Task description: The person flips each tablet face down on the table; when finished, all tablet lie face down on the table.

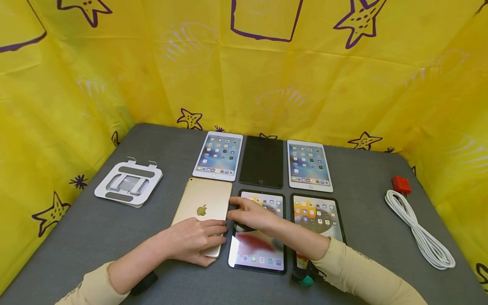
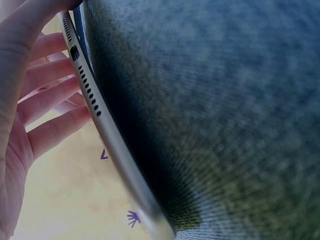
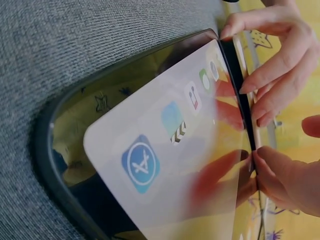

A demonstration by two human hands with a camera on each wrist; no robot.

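A gold tablet (image 1: 212, 193) lies face down at the front left of two rows, its back with an apple logo facing up. My left hand (image 1: 194, 238) grips its lower right corner, fingers across the back to the right edge. The left wrist view shows the thumb by the tablet's bottom edge (image 2: 117, 152), with its port and speaker holes. My right hand (image 1: 253, 215) touches the same right edge with fingertips and thumb, reaching over a lit black-framed tablet (image 1: 259, 258). In the right wrist view, fingertips of both hands meet the gold tablet's edge beside that lit screen (image 3: 165, 135).
Behind lie a white tablet (image 1: 218, 154), a dark-screened tablet (image 1: 262, 163) and another white tablet (image 1: 309, 165). A second black-framed tablet (image 1: 320, 216) is partly under the right forearm. A white folding stand (image 1: 129, 182) lies left; a red charger (image 1: 401, 185) and coiled white cable (image 1: 423, 237) lie right.
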